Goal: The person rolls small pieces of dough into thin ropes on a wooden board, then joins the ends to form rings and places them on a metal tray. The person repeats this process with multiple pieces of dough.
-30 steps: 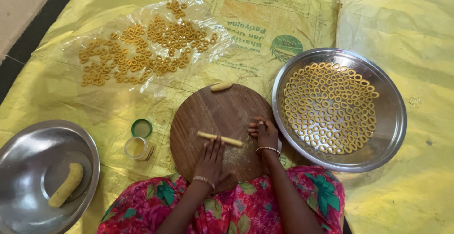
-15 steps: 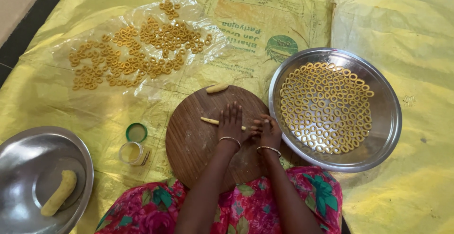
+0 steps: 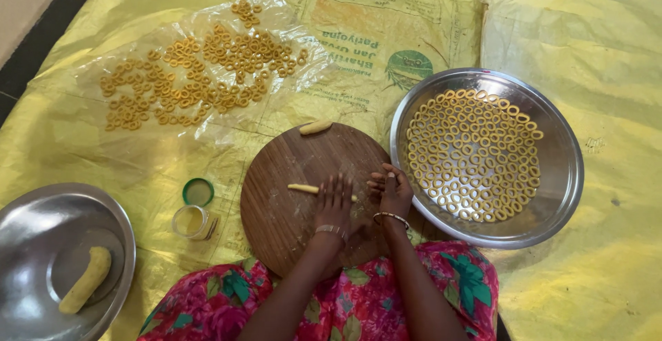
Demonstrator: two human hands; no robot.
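My left hand lay flat, fingers spread, on a thin dough rope sticking out at 9 o'clock on the round wooden board. My right hand was loosely curled at 3 o'clock of it; grip contents I couldn't tell. One dough lump at the board's 12 o'clock edge. Two steel plates: one with rings, one with one dough log. One jar, one green lid. Rings on plastic sheet.

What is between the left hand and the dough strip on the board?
Nothing visible. The left hand lies flat on the dough strip, on the round board. The right hand is beside it, near the strip's other end.
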